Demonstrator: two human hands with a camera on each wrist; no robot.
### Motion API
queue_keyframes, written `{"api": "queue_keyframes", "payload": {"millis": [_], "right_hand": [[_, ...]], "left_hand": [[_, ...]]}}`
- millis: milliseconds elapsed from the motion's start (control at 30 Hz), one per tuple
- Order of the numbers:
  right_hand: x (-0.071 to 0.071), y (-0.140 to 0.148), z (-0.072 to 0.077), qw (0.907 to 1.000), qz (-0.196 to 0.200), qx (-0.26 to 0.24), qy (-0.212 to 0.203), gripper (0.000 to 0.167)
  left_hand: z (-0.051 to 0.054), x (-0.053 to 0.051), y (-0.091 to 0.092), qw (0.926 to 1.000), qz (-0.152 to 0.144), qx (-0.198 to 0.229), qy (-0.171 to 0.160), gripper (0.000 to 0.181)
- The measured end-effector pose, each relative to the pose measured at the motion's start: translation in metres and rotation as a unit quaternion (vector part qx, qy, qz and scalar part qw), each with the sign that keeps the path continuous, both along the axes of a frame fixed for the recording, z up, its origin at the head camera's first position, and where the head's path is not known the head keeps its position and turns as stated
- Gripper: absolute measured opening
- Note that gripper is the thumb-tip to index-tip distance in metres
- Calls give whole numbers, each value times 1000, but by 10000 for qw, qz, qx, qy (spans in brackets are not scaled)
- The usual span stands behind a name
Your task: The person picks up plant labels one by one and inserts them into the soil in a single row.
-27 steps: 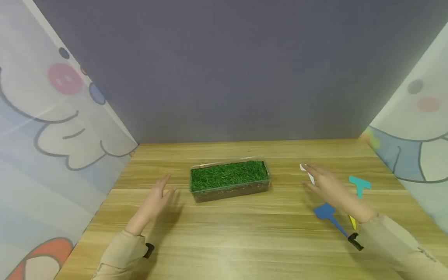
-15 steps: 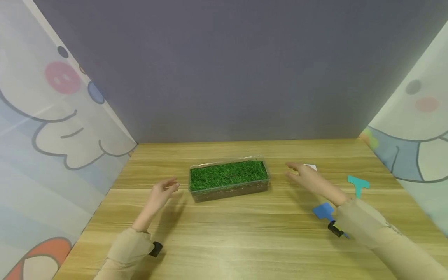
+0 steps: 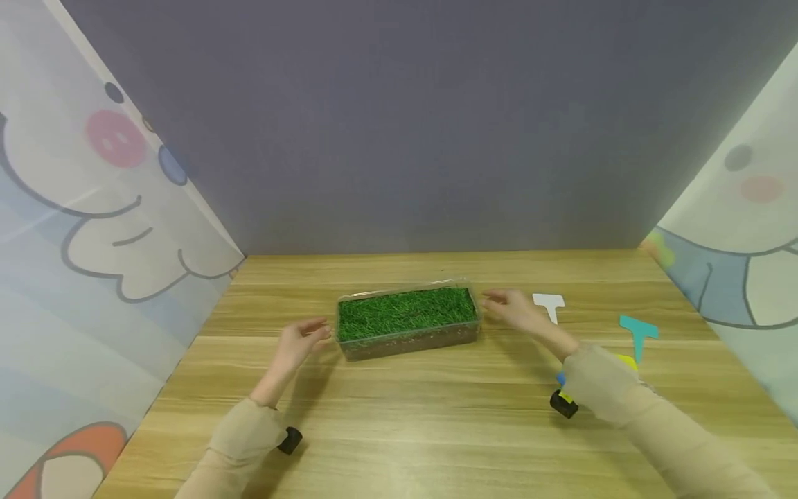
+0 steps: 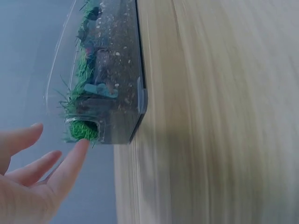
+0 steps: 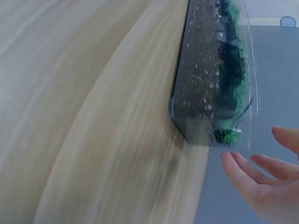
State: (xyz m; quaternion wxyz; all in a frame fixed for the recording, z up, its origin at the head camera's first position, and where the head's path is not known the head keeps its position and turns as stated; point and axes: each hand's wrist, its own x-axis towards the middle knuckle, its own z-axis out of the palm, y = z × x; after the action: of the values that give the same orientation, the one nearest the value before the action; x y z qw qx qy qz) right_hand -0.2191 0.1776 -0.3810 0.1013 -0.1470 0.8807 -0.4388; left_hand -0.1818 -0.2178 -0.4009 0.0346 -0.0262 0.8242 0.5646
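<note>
Clear planter box (image 3: 411, 343), green turf (image 3: 408, 312) on top, sits between the two hands on the wooden tabletop (image 3: 399, 423). From my remote station I read the left hand (image 3: 300, 343) as released: fingers loosely extended, thumb apart, the box's near end just right of its fingertips. Right hand (image 3: 512, 310) also released, fingers reaching left, the box's other end just beyond their tips. Whether any fingertip touches plastic, I cannot tell from the feeds. Wrist views show me dark, pale-flecked soil (image 4: 122, 56) behind the clear wall, and each hand level with its end of the box. Right of the right hand, near its wrist: white T-shaped marker (image 3: 549, 301). Farther right, teal marker (image 3: 639, 328). Yellow piece (image 3: 628, 361) and blue piece (image 3: 560, 378) lie nearer me than that hand, partly hidden by the sleeve (image 3: 601, 384).
</note>
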Motion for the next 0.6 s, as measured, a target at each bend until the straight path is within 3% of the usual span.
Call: {"api": "queue_keyframes", "payload": {"millis": [167,600], "right_hand": [[0,-6,0,9985,-95,-382,-380,45],[-2,-15,-9,9937,-480,-868,-518,42]], "left_hand": [[-2,-3,5,9994,-30,330,44,39],[-2,-6,13,9991,76,420,-45,35]]}}
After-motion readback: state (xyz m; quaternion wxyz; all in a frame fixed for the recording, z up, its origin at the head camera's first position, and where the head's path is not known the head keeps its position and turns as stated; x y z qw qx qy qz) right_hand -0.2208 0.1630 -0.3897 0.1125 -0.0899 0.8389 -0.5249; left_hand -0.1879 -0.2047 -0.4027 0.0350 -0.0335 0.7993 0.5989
